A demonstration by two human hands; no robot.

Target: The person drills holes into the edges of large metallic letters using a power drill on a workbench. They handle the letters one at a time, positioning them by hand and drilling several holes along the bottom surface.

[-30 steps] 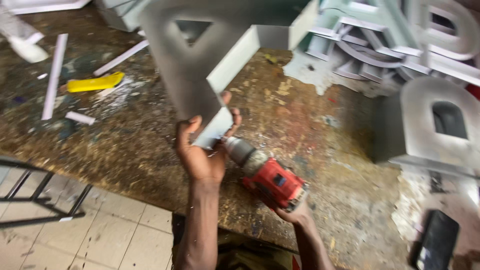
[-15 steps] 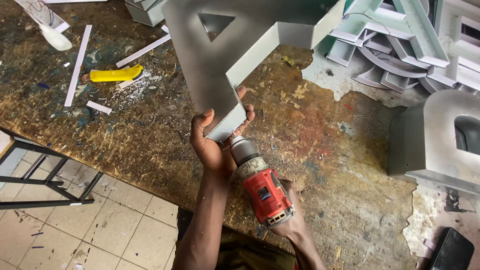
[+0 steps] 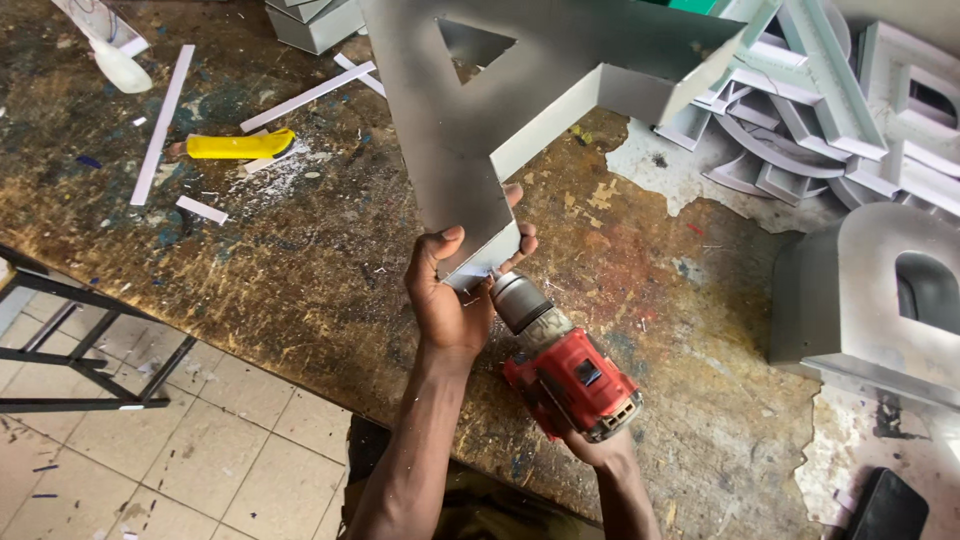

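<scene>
A yellow knife is laid on the stained desk, among white strips and dust. Grey letters are piled at the far right corner, and a large one is stood nearer, at the right edge. A black phone is seen at the lower right. A black metal frame is set on the tiled floor to the left.

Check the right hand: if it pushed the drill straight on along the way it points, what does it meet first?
The right hand aims the red drill up-left. First in line is the bottom edge of the grey metal letter, where the left hand grips; the tip looks already against it.
</scene>
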